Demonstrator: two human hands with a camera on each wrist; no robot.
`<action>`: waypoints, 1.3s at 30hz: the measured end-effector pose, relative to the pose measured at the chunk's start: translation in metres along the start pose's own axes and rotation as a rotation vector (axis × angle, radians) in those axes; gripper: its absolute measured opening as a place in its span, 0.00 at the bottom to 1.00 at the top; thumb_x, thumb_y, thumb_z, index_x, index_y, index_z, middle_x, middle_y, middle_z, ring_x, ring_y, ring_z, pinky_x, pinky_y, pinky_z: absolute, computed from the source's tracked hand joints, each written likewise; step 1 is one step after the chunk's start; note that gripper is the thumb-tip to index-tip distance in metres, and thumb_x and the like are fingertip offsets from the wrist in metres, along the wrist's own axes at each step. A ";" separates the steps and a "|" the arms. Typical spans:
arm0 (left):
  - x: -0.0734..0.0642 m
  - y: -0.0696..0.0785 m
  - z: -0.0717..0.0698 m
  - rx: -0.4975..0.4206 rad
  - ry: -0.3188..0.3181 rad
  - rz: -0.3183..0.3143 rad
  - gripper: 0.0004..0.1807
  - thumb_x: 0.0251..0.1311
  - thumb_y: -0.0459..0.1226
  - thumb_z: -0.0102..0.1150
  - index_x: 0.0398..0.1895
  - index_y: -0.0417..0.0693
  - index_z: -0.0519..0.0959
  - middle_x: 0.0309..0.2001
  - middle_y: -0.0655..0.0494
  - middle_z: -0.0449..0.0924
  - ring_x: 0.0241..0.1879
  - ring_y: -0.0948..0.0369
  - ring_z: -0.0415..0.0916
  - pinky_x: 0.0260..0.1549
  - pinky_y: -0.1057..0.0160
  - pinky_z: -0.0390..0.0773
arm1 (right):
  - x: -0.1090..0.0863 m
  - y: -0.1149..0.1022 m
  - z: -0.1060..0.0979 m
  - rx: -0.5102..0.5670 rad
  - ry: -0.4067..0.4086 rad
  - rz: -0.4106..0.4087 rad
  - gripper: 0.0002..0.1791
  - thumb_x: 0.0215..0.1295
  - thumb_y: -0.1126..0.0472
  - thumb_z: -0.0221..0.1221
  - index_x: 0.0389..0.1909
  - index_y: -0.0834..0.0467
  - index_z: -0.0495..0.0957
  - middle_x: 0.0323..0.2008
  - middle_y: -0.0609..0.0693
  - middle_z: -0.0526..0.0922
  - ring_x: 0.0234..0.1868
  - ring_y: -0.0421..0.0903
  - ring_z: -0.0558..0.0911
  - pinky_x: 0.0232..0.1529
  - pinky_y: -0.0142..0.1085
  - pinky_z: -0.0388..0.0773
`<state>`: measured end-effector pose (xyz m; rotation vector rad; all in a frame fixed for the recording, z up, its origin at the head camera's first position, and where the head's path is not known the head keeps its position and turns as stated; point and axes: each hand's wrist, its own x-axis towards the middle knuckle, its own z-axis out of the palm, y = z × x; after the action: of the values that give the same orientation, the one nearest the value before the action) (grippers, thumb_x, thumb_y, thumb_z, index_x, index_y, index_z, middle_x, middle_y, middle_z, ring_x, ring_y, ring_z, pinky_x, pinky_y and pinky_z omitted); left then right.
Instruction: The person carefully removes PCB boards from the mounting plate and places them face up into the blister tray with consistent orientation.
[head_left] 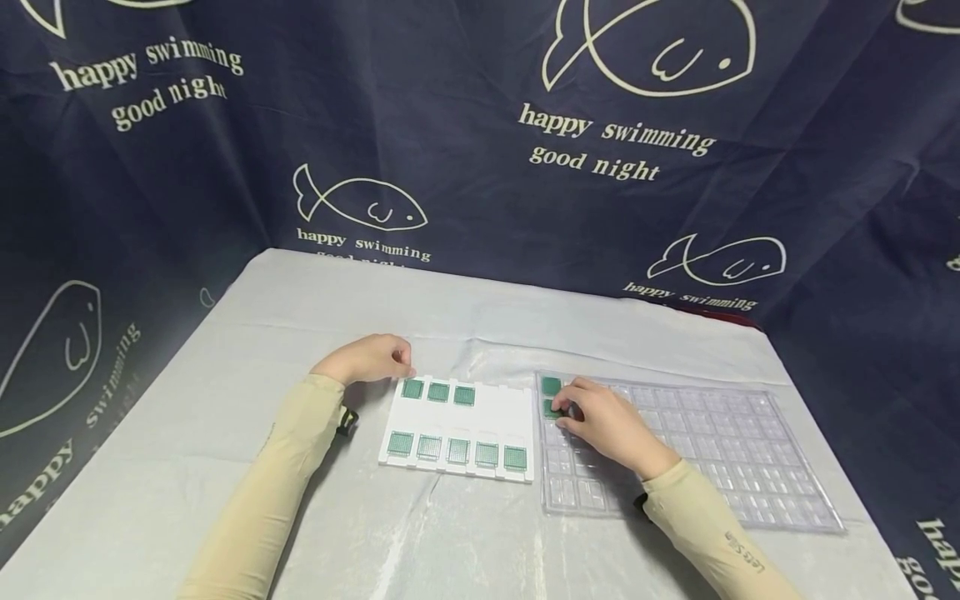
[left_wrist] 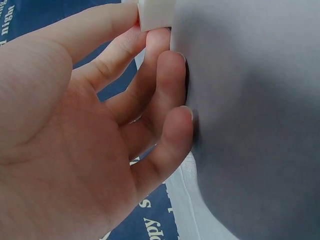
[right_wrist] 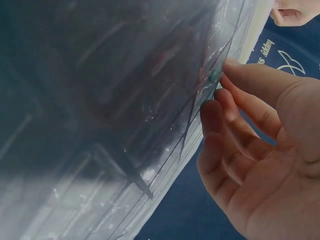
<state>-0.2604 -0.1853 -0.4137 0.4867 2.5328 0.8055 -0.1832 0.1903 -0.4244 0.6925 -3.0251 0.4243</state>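
Observation:
A flat white holder (head_left: 495, 411) bears several small green square circuit boards, three in its back row and a full row along its front. My left hand (head_left: 378, 358) pinches its back left corner between thumb and finger; the same white corner (left_wrist: 156, 14) shows at the fingertips in the left wrist view. To the right lies a clear plastic compartment tray (head_left: 750, 458). Over its left column, my right hand (head_left: 611, 425) pinches a green circuit board (head_left: 551, 408) at the second compartment from the back. Behind it, another circuit board (head_left: 551, 385) lies in the corner compartment.
A pale grey cloth (head_left: 337, 525) with creases covers the table. Behind it hangs a dark blue curtain (head_left: 480, 125) printed with white fish and lettering. The white holder and the clear tray lie side by side with a narrow gap.

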 end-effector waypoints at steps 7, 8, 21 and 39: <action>0.001 0.000 0.001 0.004 0.006 0.001 0.10 0.65 0.39 0.63 0.27 0.50 0.75 0.30 0.56 0.75 0.33 0.58 0.67 0.34 0.61 0.65 | 0.000 -0.001 -0.004 -0.001 -0.001 -0.004 0.10 0.58 0.61 0.72 0.39 0.50 0.84 0.36 0.43 0.82 0.31 0.38 0.76 0.32 0.34 0.73; 0.000 0.000 0.001 0.001 0.004 -0.004 0.10 0.65 0.39 0.62 0.27 0.50 0.75 0.30 0.57 0.74 0.33 0.58 0.67 0.34 0.61 0.65 | 0.000 -0.001 -0.005 -0.002 -0.003 -0.003 0.09 0.58 0.61 0.72 0.39 0.51 0.84 0.36 0.44 0.82 0.31 0.38 0.76 0.33 0.35 0.74; 0.000 -0.003 0.002 -0.012 0.000 0.003 0.10 0.64 0.40 0.62 0.27 0.50 0.74 0.30 0.57 0.74 0.33 0.58 0.66 0.34 0.61 0.65 | 0.001 -0.009 -0.008 -0.005 0.014 -0.003 0.08 0.59 0.61 0.71 0.39 0.50 0.84 0.36 0.43 0.85 0.31 0.39 0.78 0.32 0.35 0.75; -0.001 -0.003 -0.001 0.015 0.001 0.002 0.09 0.65 0.40 0.63 0.28 0.49 0.76 0.33 0.55 0.77 0.34 0.58 0.68 0.36 0.62 0.67 | 0.043 -0.057 -0.015 -0.049 -0.019 -0.078 0.11 0.65 0.57 0.67 0.46 0.52 0.84 0.42 0.45 0.88 0.43 0.46 0.87 0.42 0.43 0.83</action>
<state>-0.2606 -0.1881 -0.4146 0.4944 2.5419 0.7880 -0.1980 0.1268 -0.3924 0.8123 -3.0026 0.3426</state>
